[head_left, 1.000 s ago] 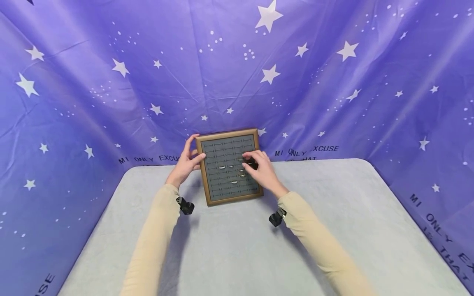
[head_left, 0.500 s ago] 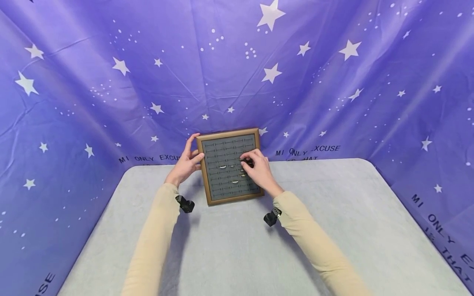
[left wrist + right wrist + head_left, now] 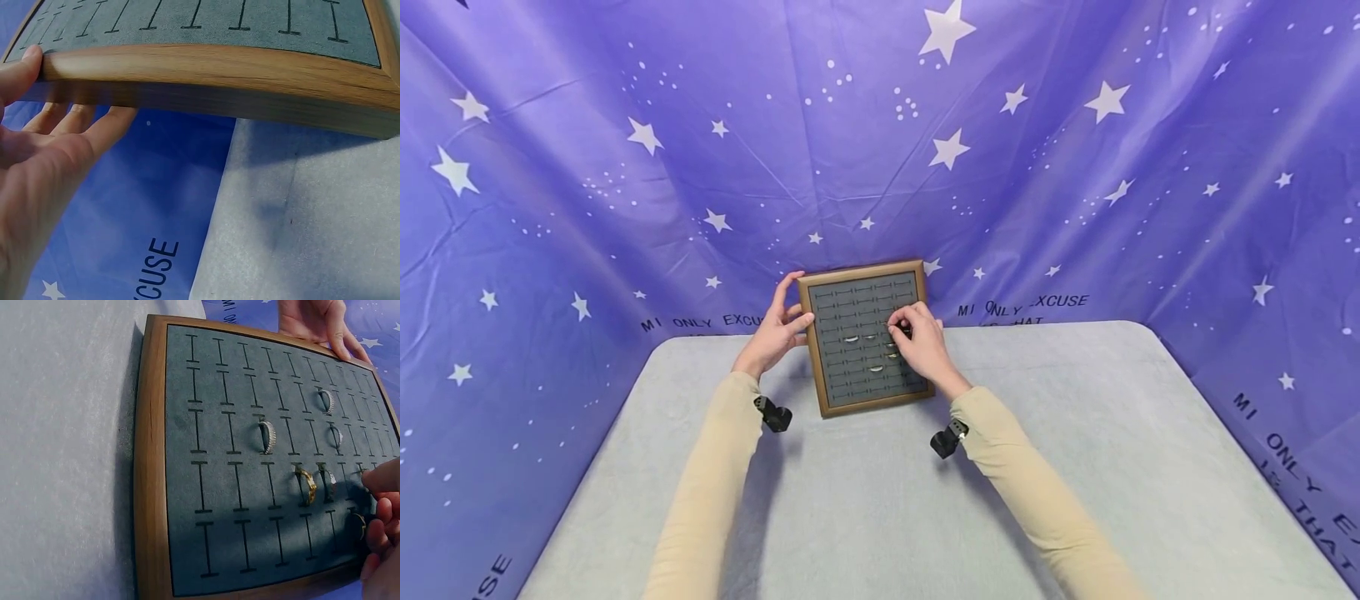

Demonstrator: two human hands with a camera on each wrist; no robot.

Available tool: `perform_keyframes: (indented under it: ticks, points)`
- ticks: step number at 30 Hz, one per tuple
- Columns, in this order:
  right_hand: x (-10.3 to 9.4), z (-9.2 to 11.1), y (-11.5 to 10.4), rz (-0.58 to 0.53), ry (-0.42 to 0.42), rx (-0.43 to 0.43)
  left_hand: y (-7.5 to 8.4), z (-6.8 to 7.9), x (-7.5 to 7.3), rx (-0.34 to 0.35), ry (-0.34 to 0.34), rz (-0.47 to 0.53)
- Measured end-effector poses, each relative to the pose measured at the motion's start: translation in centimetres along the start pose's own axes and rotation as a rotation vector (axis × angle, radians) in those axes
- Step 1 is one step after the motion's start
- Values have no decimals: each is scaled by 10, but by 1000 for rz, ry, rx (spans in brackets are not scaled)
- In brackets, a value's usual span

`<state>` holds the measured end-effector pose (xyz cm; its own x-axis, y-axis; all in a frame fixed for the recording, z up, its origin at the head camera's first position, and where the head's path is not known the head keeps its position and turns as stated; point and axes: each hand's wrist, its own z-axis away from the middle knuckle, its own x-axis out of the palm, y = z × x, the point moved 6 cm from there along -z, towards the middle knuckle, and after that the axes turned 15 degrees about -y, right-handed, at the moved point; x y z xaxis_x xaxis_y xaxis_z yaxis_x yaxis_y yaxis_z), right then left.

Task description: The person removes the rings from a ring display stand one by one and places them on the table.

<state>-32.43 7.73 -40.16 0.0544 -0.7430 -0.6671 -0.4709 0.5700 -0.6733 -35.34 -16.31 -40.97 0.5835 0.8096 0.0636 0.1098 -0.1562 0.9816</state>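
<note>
Right hand (image 3: pixel 926 343), centre of the head view: shifted slightly leftward since the earlier frame, its thumb and forefinger drawn closer together; the left hand (image 3: pixel 771 340) and the ring board (image 3: pixel 865 304) keep nearly the same place. Left of centre: the left hand grips the board's left edge, thumb on the front of the wooden rim, remaining fingers spread along its side and back. Support from one side is the likely weak point; a slipping thumb, or too firm a push from the opposite side, could make the board swing or tip. Whether its lower edge rests on the grey tabletop (image 3: pixel 865 517) cannot be told. Centre: the board stands tilted, with a silver ring (image 3: pixel 269 437) and a gold ring (image 3: pixel 309 487) seated in slots near the middle of the right wrist view. Right edge of that view: the thumb and forefinger appear to pinch a small gold band (image 3: pixel 362 470), partly covered, with the other fingers curled beside a lower gold band (image 3: pixel 360 526). A crooked pull or push might catch the band in its slit and flick it loose; the curled fingers could also dislodge its neighbour.
</note>
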Motion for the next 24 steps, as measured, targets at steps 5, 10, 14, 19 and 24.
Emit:
perform_keyframes:
  ticks: [5,10,14,19,24]
  points:
    - [-1,1,2,-25,-55,-5,-1,1,1,2,15,-8]
    - [-6,3,1,-94,-90,-33,0,2,1,16,18,-2]
    - [-10,6,0,-148,-108,-36,0,3,0,15,20,6]
    - [-17,12,-2,-172,-105,-45,0,3,-1,23,16,19]
    - [-25,21,-1,-165,-77,-54,-1,0,0,22,7,27]
